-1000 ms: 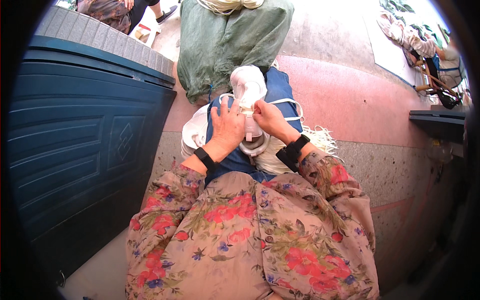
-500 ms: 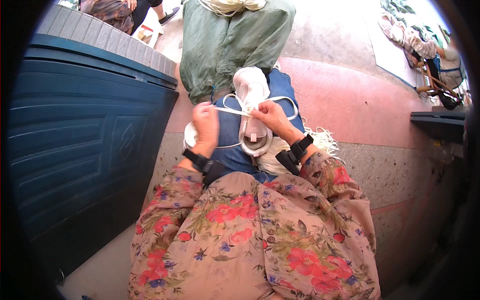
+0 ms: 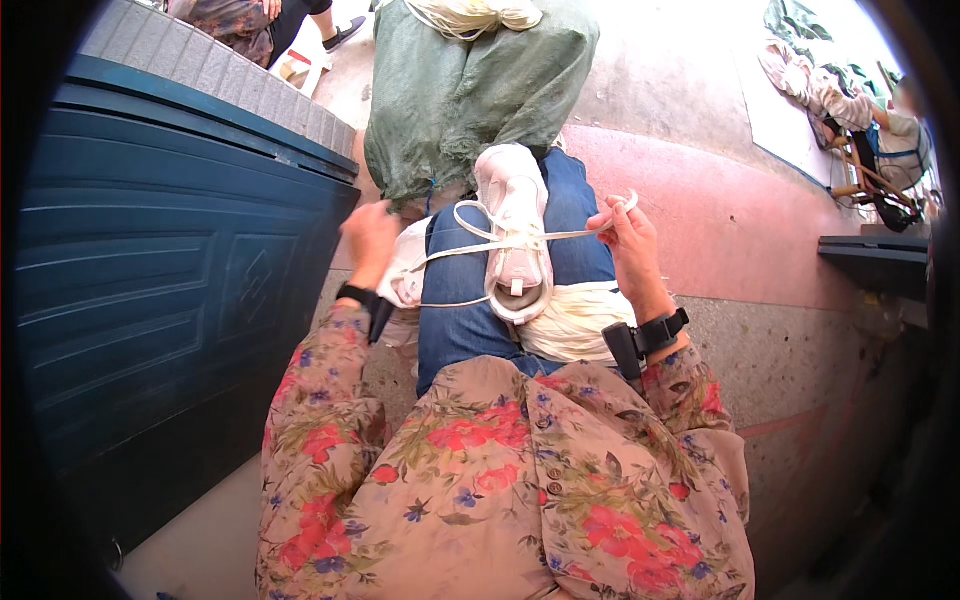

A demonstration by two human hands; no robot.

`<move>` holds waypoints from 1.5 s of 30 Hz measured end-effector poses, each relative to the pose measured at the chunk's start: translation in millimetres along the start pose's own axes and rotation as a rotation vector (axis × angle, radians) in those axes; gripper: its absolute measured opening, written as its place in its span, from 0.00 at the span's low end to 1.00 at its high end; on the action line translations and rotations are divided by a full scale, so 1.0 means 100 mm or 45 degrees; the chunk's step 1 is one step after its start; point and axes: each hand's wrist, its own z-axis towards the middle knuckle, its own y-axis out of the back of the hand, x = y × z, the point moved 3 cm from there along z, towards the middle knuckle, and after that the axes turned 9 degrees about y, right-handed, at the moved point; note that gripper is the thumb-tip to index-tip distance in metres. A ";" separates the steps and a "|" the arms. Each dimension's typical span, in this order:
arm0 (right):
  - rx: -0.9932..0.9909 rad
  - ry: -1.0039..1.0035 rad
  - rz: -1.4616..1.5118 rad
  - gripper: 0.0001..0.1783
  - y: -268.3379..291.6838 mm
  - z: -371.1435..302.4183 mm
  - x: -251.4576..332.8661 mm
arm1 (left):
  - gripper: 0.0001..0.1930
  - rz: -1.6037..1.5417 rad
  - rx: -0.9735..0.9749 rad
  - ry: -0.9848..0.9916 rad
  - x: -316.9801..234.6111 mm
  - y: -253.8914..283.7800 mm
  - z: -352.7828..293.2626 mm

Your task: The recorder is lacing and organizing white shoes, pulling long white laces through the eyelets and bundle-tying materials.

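Head view, with the shoe as the centre of the clock: the pale pink-white shoe [image 3: 514, 190] lies along the lap on the blue jeans [image 3: 578, 215], toe toward 12 o'clock, heel opening toward 6. It sits between the two hands and apart from both, joined to the right one by its white lace [image 3: 572, 236].

The right hand [image 3: 632, 245] is raised at 3 o'clock. Its thumb and forefinger are closed in a pinch on the lace, a short end pokes out past the fingertips, and the strand runs nearly straight back to the shoe's crossing. The left hand [image 3: 370, 240] is at 9 o'clock, blurred, its fingers curled inward; a strand stretches from the crossing toward it, but whether the fingers grip that strand I cannot tell. Another part of the lace bows out in a loose curve at 10 o'clock.

A second white shoe [image 3: 408, 262] lies just beside the left hand, toward 8 o'clock. At 5 o'clock is a cream bundle of cords [image 3: 572, 325], and at 12 a green sack [image 3: 480, 100].
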 end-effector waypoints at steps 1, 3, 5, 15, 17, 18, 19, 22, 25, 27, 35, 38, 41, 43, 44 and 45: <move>-0.013 0.000 -0.011 0.16 0.03 -0.01 -0.01 | 0.13 -0.122 0.086 -0.287 -0.54 0.02 0.00; -0.027 -0.012 0.055 0.15 0.02 0.00 -0.03 | 0.16 -0.151 0.241 -0.576 -1.20 0.02 -0.08; -0.016 -0.008 0.060 0.14 0.00 0.01 -0.02 | 0.13 0.008 0.432 -0.647 -1.45 -0.06 -0.12; -0.045 -0.075 0.068 0.13 -0.04 0.01 -0.02 | 0.08 -0.457 0.379 -0.482 -1.40 -0.17 0.18; -0.048 -0.085 0.079 0.13 -0.02 0.01 -0.05 | 0.08 -0.349 0.427 -0.691 -1.51 -0.10 0.03; -0.040 -0.093 0.091 0.13 -0.03 0.01 -0.06 | 0.09 -0.235 0.464 -0.892 -1.59 -0.03 -0.08; -0.043 -0.093 0.092 0.13 -0.03 0.00 -0.04 | 0.07 -0.030 0.441 -1.015 -1.64 -0.04 -0.14; -0.046 -0.092 0.077 0.14 -0.04 -0.01 -0.02 | 0.05 0.163 0.353 -1.126 -1.73 -0.09 -0.22; -0.031 -0.090 0.118 0.14 -0.01 0.00 -0.06 | 0.03 0.066 0.240 -1.172 -1.72 -0.07 -0.22; -0.073 -0.127 0.116 0.14 0.03 -0.01 -0.08 | 0.03 0.067 0.265 -1.094 -1.71 -0.03 -0.21; -0.075 -0.113 0.190 0.14 0.04 -0.01 -0.04 | 0.02 0.446 0.147 -0.719 -1.61 0.00 -0.19; -0.068 -0.093 0.246 0.14 0.07 0.00 -0.01 | 0.04 0.299 0.091 -0.616 -1.51 0.07 -0.13; -0.083 0.046 0.269 0.13 0.18 0.01 0.00 | 0.07 -0.073 -0.007 -0.182 -1.40 0.19 -0.05; -0.144 0.297 0.281 0.11 0.33 0.02 0.12 | 0.07 -0.094 0.074 -0.064 -1.30 0.10 -0.10; -0.249 0.366 0.335 0.10 0.44 -0.01 0.22 | 0.08 -0.119 0.157 0.051 -1.24 0.01 -0.14; -0.348 0.442 0.407 0.10 0.57 -0.04 0.37 | 0.08 -0.222 0.224 0.058 -1.23 -0.09 -0.23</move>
